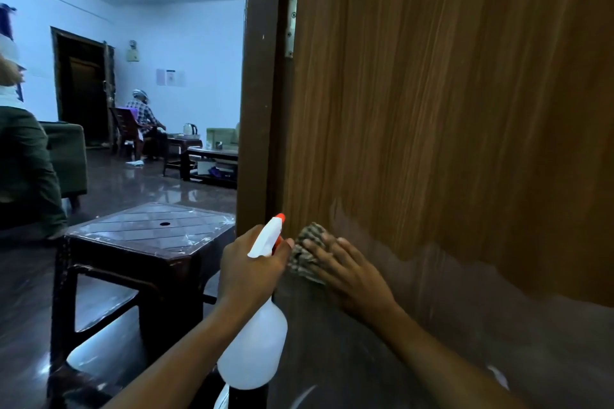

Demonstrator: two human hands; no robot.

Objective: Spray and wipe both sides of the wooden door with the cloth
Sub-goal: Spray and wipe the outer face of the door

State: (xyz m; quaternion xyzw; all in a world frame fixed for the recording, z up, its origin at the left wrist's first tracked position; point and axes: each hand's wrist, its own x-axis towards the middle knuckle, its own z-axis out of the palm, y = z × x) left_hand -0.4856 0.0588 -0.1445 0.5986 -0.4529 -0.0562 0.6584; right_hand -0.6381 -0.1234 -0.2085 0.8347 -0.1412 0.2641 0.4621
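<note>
Wood fills most of the view: the wooden door (448, 109) stands tall, right in front of the hands, with long brown grain lines that run up and down. Its top part looks dry and bright. Its low part looks dull and wet, with a wavy edge between the two. The dry part sits above and to the right of the hands, so I think the next wipes should go up that way. The right hand is the nearer one, as it already touches the door.

Next to the door edge is the dark door frame (259, 93) with a shiny metal hinge (291, 23). A dark brown stool (146, 236) with a flat, lined top stands at the left.

The left hand (249, 269) is wrapped tight around the neck of a smooth white plastic spray bottle (254, 342) with an orange tip, held just beside the door edge. The right hand (349, 272) lies flat with fingers spread, pressing a rough checked cloth (307, 252) on the door, low down near the hinge side.
</note>
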